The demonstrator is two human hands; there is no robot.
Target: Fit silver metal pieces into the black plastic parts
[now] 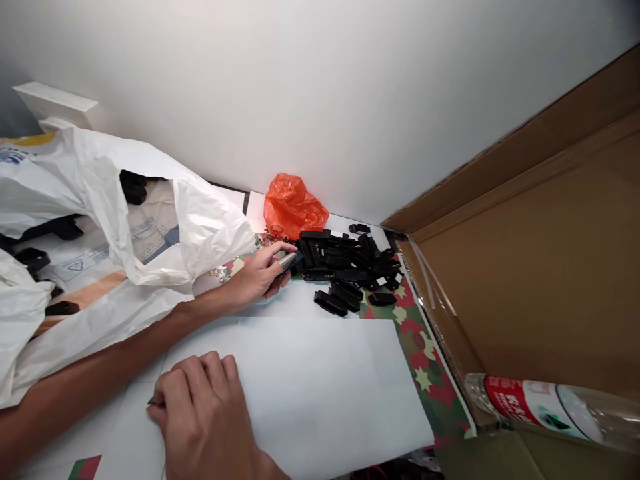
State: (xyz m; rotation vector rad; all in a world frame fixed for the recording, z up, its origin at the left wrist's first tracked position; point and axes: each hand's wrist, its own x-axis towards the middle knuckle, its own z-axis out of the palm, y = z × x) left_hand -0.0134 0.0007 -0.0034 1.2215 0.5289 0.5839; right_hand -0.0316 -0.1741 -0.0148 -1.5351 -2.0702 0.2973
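Observation:
My left hand (260, 275) reaches to the left edge of a pile of black plastic parts (345, 257). Its fingers are closed around a silver-grey tapered tool (287, 261), whose dark end points at the pile; its exact kind does not show. Over the white sheet (320, 380) in the foreground, my right hand (205, 413) is closed, knuckles up. A small dark tip pokes out by its thumb, the remainder hidden by the fingers. Several loose black pieces (331, 303) lie in front of the pile.
A crumpled orange plastic bag (293, 207) sits behind the pile against the wall. At left, a white plastic bag (210, 227) lies open with black parts inside. Cardboard (540, 253) stands along the right, with a clear bottle (545, 407) lying by it. Camouflage-patterned covering (425, 353) borders the sheet.

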